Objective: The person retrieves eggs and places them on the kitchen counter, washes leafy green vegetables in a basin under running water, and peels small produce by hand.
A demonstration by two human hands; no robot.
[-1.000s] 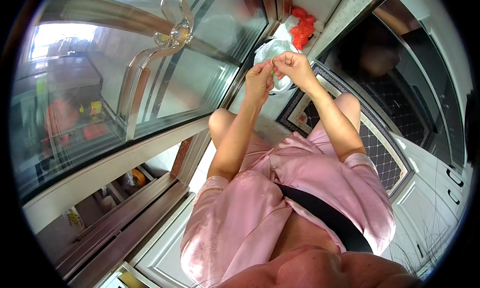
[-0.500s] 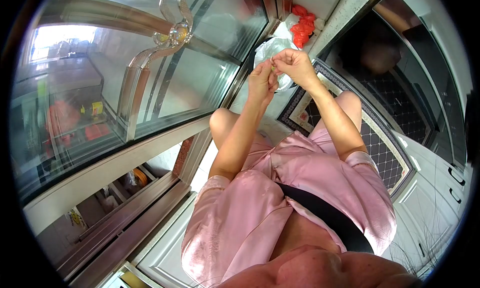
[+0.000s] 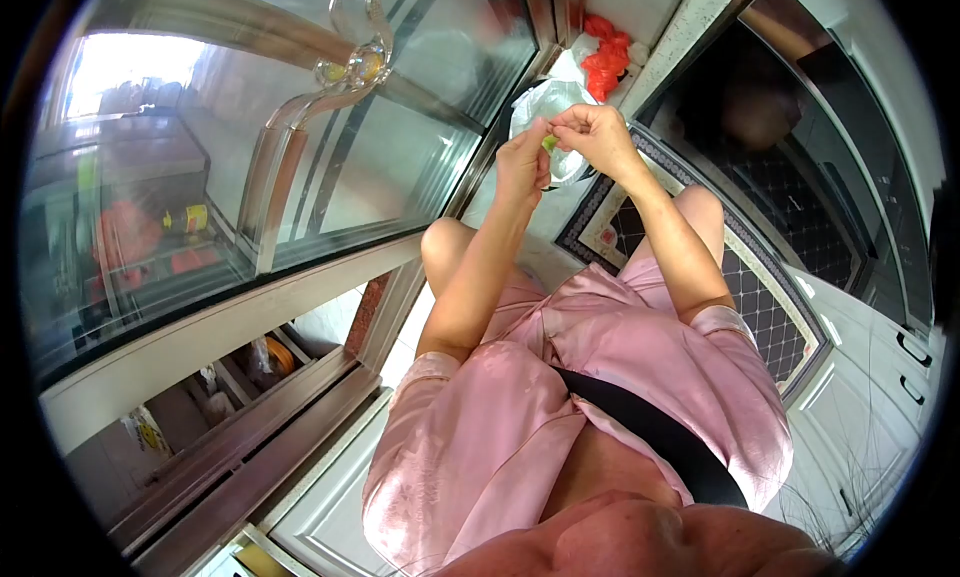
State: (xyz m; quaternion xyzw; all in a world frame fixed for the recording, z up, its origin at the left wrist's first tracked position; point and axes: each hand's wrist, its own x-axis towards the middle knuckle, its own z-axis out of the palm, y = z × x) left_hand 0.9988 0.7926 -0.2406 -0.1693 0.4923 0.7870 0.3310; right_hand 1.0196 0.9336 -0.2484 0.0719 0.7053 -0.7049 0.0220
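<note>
My left hand [image 3: 520, 165] and my right hand [image 3: 600, 143] meet fingertip to fingertip in front of my knees. Both are closed in a pinch around a small yellow-green piece [image 3: 550, 143], too small and too covered by fingers to name. Just beyond and below them stands a bin lined with a whitish plastic bag [image 3: 556, 99]. My hands hide part of its opening.
Red plastic bags [image 3: 603, 62] lie in the corner behind the bin. A glass door with a curved metal handle [image 3: 290, 107] is close on my left. A patterned mat [image 3: 765, 317] covers the floor at right, beside white cabinets [image 3: 850, 427] and a dark glossy appliance front [image 3: 790, 137].
My fingertips have shifted slightly, and more of the green piece shows between them. The view has tilted a little; my arms are nearly in the same place.
</note>
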